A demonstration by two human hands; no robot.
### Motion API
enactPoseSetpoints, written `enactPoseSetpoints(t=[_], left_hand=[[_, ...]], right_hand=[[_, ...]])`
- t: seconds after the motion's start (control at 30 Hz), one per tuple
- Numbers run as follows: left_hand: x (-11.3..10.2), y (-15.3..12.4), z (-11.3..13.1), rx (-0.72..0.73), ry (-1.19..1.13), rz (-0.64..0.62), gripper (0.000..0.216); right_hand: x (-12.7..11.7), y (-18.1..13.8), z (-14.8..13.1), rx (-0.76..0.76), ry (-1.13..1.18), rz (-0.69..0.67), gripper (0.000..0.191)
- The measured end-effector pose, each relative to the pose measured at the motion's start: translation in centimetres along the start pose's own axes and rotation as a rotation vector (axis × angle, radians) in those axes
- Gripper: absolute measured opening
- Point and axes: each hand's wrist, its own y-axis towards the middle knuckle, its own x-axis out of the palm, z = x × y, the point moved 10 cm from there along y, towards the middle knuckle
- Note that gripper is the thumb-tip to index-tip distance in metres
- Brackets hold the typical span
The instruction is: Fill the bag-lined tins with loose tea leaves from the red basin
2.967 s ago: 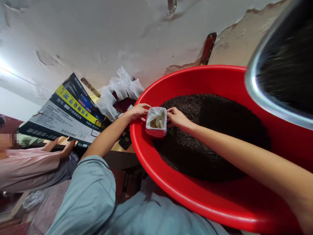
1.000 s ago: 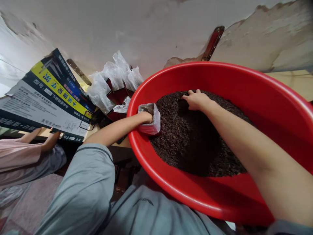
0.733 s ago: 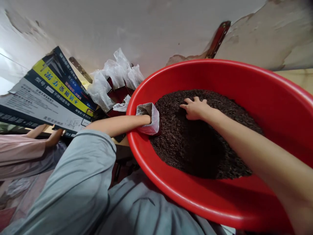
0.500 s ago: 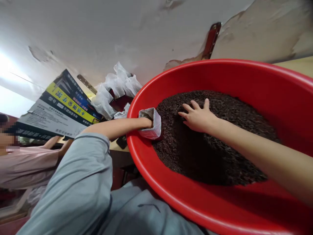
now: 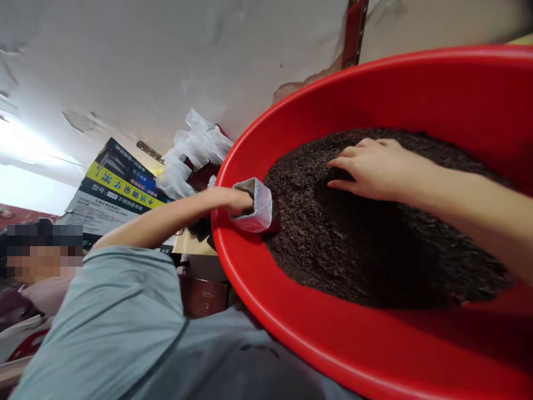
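A big red plastic tub (image 5: 266, 311) holds a heap of dark, dry shredded leaves (image 5: 308, 239) that look like loose tea. Inside its left rim lies a small box lined with clear plastic (image 5: 263, 208), tipped with its mouth toward the left. My left hand (image 5: 239, 201) reaches into that mouth, its fingers hidden by the box wall. Over the heap, my right hand (image 5: 370, 166) bends its fingers down toward the leaves. Its thumb stands apart from the fingers, with dark leaves showing in the gap; some fingertips are out of sight.
Crumpled clear plastic bags (image 5: 189, 150) with dark red boxes sit behind the tub's left side. A large printed cardboard sheet (image 5: 112, 194) stands beyond my left arm. Another person (image 5: 45, 294) is at the far left. A stained wall (image 5: 250, 66) rises behind the tub.
My right hand has gone from spread fingers to bent ones and shifted slightly right over the leaves. My left hand stays in the box. The view has tilted, and the person at left appears lower.
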Motion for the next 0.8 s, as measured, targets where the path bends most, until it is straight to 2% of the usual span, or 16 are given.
enactPoseSetpoints(t=[0.07, 0.17, 0.23, 0.33, 0.4, 0.47, 0.53, 0.63, 0.7, 0.73, 0.8], left_hand=[[-0.2, -3.2, -0.8, -0.017, 0.026, -0.055, 0.039], [0.1, -5.5, -0.6, -0.041, 0.223, 0.041, 0.026], [1.9, -5.2, 0.3, -0.062, 0.313, 0.083, 0.023], [3.7, -3.6, 1.9, -0.079, 0.285, 0.214, 0.015], [3.2, -3.3, 2.1, -0.108, 0.208, 0.387, 0.021], [1.7, -4.0, 1.3, -0.150, 0.080, 0.576, 0.045], [0.2, -4.9, -0.6, -0.197, -0.122, 0.705, 0.070], [-1.6, -5.4, -4.2, -0.328, -0.353, 0.803, 0.078], [-2.6, -4.9, -5.8, -0.452, -0.294, 0.784, 0.068], [-2.9, -4.2, -6.1, -0.487, -0.221, 0.710, 0.060], [-2.9, -2.1, -6.3, -0.476, -0.071, 0.478, 0.042]], right_hand=[[-0.6, 0.0, -0.1, 0.006, 0.038, 0.010, 0.043], [-0.9, -0.1, -0.2, 0.064, -0.012, -0.058, 0.045], [-0.6, -0.3, 0.4, 0.135, -0.071, -0.119, 0.055], [0.6, -0.9, 2.5, 0.287, -0.063, -0.211, 0.085], [1.7, -1.4, 3.8, 0.373, -0.014, -0.280, 0.100], [2.4, -1.6, 4.5, 0.414, 0.007, -0.326, 0.103], [2.6, -1.5, 4.4, 0.401, -0.023, -0.351, 0.095], [2.6, -1.3, 3.5, 0.359, -0.108, -0.390, 0.081], [2.5, -1.4, 3.1, 0.361, -0.138, -0.406, 0.077], [2.4, -1.4, 3.1, 0.380, -0.137, -0.410, 0.079], [2.6, -1.8, 3.2, 0.434, -0.111, -0.422, 0.088]])
